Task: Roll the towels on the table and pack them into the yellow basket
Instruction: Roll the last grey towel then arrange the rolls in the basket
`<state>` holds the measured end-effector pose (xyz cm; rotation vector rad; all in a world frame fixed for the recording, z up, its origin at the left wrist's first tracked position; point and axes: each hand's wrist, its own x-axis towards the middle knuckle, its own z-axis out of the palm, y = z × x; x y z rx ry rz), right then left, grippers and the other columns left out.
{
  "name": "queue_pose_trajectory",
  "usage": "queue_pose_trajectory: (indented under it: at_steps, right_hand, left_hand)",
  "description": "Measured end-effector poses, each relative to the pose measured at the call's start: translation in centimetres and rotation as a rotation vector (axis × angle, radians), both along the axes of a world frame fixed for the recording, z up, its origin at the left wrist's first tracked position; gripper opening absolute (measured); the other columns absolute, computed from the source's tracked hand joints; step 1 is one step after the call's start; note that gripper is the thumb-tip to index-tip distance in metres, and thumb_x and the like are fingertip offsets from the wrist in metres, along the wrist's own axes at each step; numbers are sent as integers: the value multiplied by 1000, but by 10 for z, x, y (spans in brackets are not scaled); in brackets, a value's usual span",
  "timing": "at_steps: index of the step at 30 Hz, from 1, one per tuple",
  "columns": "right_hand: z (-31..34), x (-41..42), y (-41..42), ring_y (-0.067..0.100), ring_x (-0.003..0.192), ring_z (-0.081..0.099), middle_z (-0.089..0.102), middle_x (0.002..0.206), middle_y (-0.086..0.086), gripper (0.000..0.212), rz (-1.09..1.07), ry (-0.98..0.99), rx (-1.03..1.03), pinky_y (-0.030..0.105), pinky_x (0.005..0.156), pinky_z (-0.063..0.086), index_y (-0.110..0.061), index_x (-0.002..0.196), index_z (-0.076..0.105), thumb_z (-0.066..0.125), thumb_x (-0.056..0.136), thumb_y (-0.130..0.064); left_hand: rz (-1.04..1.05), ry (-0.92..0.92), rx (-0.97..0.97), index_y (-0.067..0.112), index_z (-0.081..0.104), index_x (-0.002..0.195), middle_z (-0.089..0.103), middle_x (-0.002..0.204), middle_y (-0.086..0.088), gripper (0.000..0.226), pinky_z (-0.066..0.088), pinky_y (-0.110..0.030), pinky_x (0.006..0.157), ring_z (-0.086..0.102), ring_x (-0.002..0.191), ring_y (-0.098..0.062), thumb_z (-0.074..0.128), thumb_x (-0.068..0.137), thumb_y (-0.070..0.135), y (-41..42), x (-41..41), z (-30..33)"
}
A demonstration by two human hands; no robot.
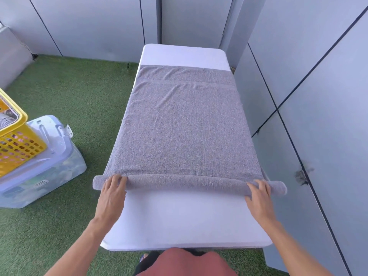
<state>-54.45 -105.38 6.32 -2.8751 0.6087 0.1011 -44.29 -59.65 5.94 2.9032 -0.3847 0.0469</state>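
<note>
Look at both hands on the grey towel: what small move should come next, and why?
Probably push the roll forward another turn with both hands. The left hand and right hand rest on its two ends, only the near edge of the grey towel is rolled, and most of it lies flat on the white table.

1. No text, brand, number or sign can be read anywhere.
2. The clear storage box under the yellow basket bears a small label on its front wall, too blurred to make out.
</note>
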Motion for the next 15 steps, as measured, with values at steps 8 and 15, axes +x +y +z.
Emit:
queue_pose_trajectory:
  at_steps: [8, 15]
  right_hand:
    - [12, -22, -4, 34, 106, 46, 55, 108, 13, 32, 99, 77, 13, 42, 97, 38, 2, 107, 65, 72, 75, -1]
    - [46, 11, -16, 22, 94, 56, 54, 107, 6, 37, -231, 106, 455, 29, 68, 41, -19, 100, 58, 79, 71, -11]
  left_hand:
    - [-36, 129, 58, 12, 61, 92, 52, 97, -1, 24, 49, -39, 70, 51, 92, -27, 65, 77, -6, 18, -4, 2]
    - [138, 528, -278, 11, 64, 114, 60, 111, -9, 31, 46, -33, 77, 58, 100, -29, 58, 86, 0, 21, 37, 22]
